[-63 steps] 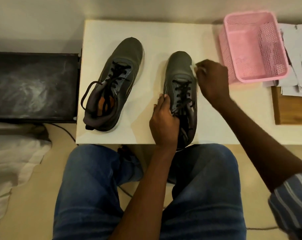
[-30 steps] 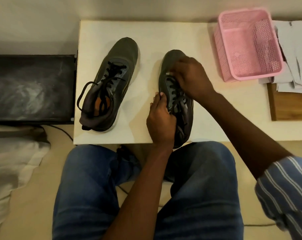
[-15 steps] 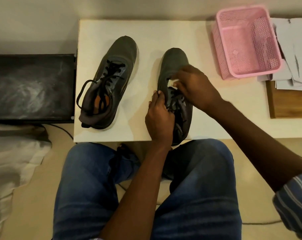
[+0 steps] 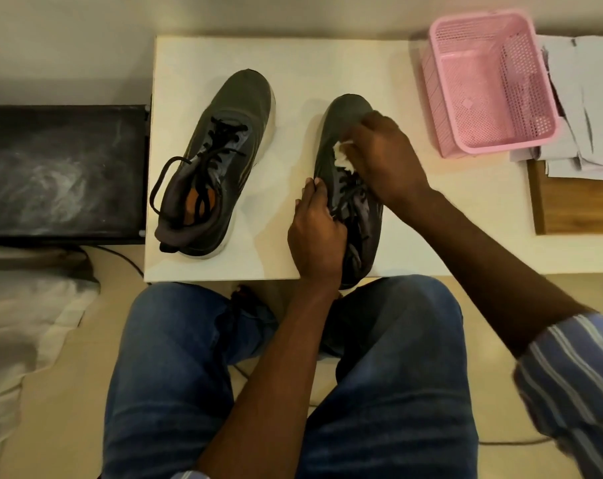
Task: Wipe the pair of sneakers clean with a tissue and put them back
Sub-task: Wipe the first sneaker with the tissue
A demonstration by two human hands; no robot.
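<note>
Two dark grey sneakers with black laces stand on the white table (image 4: pixel 300 70), toes pointing away from me. The left sneaker (image 4: pixel 220 157) lies free, its orange insole showing. My left hand (image 4: pixel 315 236) grips the heel and inner side of the right sneaker (image 4: pixel 345 112), whose heel hangs slightly over the table's near edge. My right hand (image 4: pixel 386 160) presses a crumpled white tissue (image 4: pixel 343 157) onto that shoe's upper, just ahead of the laces. Most of the tissue is hidden under my fingers.
A pink perforated basket (image 4: pixel 486 81) stands at the table's back right. Grey papers (image 4: pixel 583 105) lie on a wooden board (image 4: pixel 576 205) at the far right. A black box (image 4: pixel 61 171) sits left of the table. My knees in blue jeans are below the near edge.
My right hand with the tissue has moved from the shoe's right side to its top, rubbing back and forth near the laces. My left hand keeps its hold on the shoe.
</note>
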